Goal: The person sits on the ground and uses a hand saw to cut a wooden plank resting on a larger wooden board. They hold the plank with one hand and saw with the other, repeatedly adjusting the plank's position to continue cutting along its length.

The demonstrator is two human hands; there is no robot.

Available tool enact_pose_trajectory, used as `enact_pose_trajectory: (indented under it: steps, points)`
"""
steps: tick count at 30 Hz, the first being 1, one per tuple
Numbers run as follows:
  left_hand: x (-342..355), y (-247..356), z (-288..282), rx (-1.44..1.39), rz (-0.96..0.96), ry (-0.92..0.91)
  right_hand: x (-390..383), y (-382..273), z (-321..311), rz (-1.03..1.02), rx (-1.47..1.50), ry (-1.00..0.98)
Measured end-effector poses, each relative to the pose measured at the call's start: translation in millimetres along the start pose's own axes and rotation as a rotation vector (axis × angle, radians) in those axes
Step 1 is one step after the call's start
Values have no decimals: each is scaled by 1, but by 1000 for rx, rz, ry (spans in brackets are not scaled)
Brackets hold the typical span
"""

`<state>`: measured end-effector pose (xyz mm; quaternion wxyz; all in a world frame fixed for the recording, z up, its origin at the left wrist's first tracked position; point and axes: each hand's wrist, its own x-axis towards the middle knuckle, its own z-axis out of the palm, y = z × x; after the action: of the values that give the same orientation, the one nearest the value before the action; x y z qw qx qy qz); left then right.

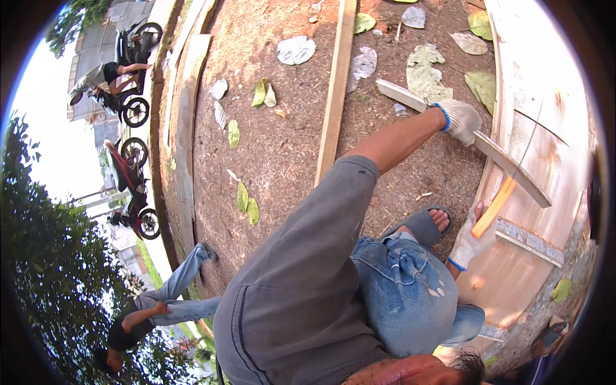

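Note:
My left hand, in a whitish knit glove with a blue cuff, is closed over a narrow wooden strip. The strip slants across from the ground and sticks out on both sides of the glove. In another pale glove, my right hand is closed around the orange-yellow handle of a saw. Its thin blade, seen nearly edge-on, crosses the strip near its far end. Beneath both lie broad wooden boards. Part of my right hand's grip is hidden by the handle.
A long batten lies on the brown ground among fallen leaves. My sandalled foot is beside the boards. A short crosspiece rests on them. Behind me are a person in jeans, motorbikes and a person on one.

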<state>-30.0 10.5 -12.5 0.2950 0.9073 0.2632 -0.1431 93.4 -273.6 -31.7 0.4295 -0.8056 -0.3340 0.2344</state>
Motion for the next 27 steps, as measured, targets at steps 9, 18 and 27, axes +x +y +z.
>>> enact_pose_trajectory:
  steps: [9, 18, 27]
  points:
    - [-18, -6, 39, 14, -87, 124, -9, -2, 6, 14, -40, 18]
    - [-22, 1, 26, -72, -134, -7, -12, -3, -7, -11, 24, -114]
    - [1, 1, 4, 52, -129, -130, -8, -29, -16, 138, 120, -155]
